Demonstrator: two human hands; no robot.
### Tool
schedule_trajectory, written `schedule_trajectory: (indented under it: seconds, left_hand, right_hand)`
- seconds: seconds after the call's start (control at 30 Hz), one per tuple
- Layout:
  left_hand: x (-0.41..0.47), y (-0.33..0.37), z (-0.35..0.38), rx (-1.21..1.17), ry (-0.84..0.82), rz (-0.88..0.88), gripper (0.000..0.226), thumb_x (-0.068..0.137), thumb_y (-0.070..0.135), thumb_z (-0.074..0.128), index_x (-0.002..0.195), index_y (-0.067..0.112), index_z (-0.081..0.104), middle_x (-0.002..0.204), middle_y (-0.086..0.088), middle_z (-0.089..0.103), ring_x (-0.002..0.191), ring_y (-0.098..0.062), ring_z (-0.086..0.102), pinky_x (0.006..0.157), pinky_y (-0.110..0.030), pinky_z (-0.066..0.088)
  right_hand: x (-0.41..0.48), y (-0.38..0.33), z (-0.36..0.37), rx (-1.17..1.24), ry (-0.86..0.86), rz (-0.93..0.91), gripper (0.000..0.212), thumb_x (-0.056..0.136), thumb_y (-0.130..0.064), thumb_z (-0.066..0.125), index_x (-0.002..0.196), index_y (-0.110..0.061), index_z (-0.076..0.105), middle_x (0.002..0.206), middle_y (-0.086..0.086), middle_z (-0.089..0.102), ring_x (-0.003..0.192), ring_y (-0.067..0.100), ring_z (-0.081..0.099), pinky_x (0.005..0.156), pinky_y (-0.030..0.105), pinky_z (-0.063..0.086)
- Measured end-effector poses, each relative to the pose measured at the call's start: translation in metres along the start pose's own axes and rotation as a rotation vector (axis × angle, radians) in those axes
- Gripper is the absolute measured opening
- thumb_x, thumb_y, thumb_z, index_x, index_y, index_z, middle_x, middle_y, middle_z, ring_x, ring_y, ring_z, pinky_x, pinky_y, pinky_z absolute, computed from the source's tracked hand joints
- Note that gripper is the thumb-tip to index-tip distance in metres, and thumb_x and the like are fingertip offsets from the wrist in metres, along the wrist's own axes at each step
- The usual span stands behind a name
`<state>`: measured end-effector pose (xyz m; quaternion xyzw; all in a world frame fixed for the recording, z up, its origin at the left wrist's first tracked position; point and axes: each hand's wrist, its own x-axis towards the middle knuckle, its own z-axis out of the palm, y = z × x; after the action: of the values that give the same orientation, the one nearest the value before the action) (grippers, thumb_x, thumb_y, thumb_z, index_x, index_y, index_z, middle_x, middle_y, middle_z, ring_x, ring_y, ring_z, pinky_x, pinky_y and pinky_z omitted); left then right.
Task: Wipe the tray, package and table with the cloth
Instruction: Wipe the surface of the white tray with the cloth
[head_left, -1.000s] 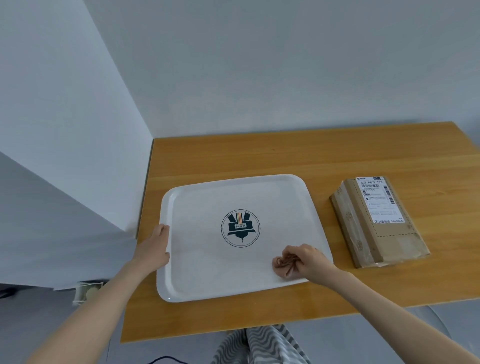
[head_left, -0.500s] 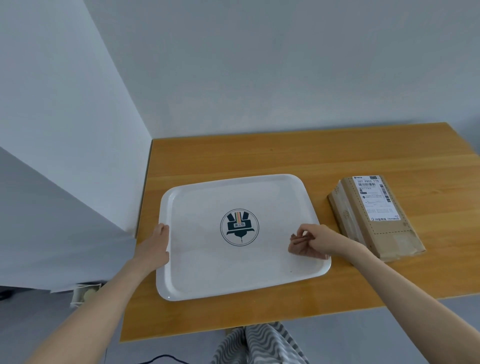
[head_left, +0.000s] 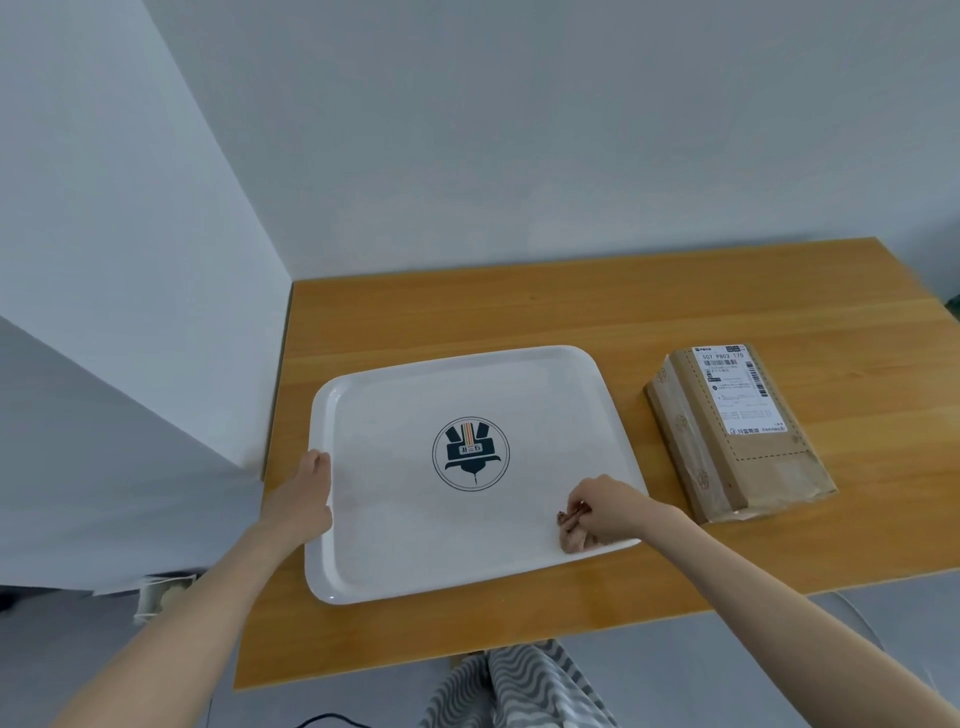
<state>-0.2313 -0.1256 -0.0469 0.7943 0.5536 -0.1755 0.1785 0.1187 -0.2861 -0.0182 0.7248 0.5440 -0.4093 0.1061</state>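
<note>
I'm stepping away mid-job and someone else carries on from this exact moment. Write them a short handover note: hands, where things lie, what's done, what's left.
Hands: the left hand rests on the left rim of the tray. The right hand grips the bunched cloth, pressed on the tray's near right corner.
Things: the package lies on the table right of the tray, apart from it.
Done: tray wipe begun; coverage cannot be told.
Left: finish tray, then package and table.
</note>
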Motion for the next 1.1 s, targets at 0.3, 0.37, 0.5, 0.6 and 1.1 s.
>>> schedule_trajectory:
  seconds: [0.3,0.37,0.5,0.6,1.1]
  left_hand:
    - [-0.002,0.002,0.001,0.013,-0.008,-0.010,0.055,0.086,0.006,0.054,0.135,0.009,0.029,0.144,-0.003,0.026,0.086,-0.015,0.057,0.055,-0.017,0.046]
    - [-0.003,0.003,-0.001,0.028,-0.006,-0.008,0.060,0.087,0.006,0.055,0.140,0.008,0.025,0.149,-0.003,0.021,0.094,-0.017,0.058,0.063,-0.019,0.052]
    - [-0.002,0.002,-0.002,0.015,-0.002,0.000,0.060,0.086,0.004,0.055,0.139,0.007,0.026,0.149,-0.004,0.021,0.091,-0.019,0.059,0.069,-0.024,0.054]
    - [-0.001,0.000,-0.002,0.019,-0.013,0.008,0.060,0.086,0.004,0.054,0.139,0.007,0.026,0.149,-0.003,0.020,0.090,-0.019,0.060,0.070,-0.026,0.054]
    - [-0.005,0.006,-0.002,0.032,-0.014,-0.017,0.054,0.085,0.003,0.055,0.133,0.007,0.031,0.138,-0.003,0.030,0.068,-0.011,0.051,0.051,-0.018,0.045]
  right_hand:
    - [0.007,-0.024,-0.012,0.135,-0.228,-0.173,0.023,0.091,-0.014,0.050,0.101,-0.011,0.071,0.090,-0.001,0.068,0.075,0.008,0.053,0.072,0.019,0.044]
    - [0.006,-0.020,-0.020,0.195,-0.154,-0.142,0.021,0.090,-0.015,0.050,0.095,-0.013,0.070,0.087,-0.002,0.065,0.077,0.010,0.053,0.075,0.023,0.045]
    - [0.006,0.002,-0.028,0.251,0.142,-0.017,0.024,0.087,-0.005,0.044,0.090,-0.011,0.067,0.081,-0.003,0.064,0.072,0.010,0.058,0.062,0.018,0.049]
    - [0.006,0.012,-0.018,0.193,0.160,0.018,0.030,0.085,-0.001,0.041,0.096,-0.012,0.066,0.091,0.005,0.068,0.079,0.017,0.064,0.067,0.028,0.056]
    - [0.008,-0.103,0.065,0.194,0.152,-0.316,0.040,0.078,0.002,0.038,0.107,-0.005,0.064,0.103,0.014,0.068,0.096,0.029,0.061,0.083,0.037,0.051]
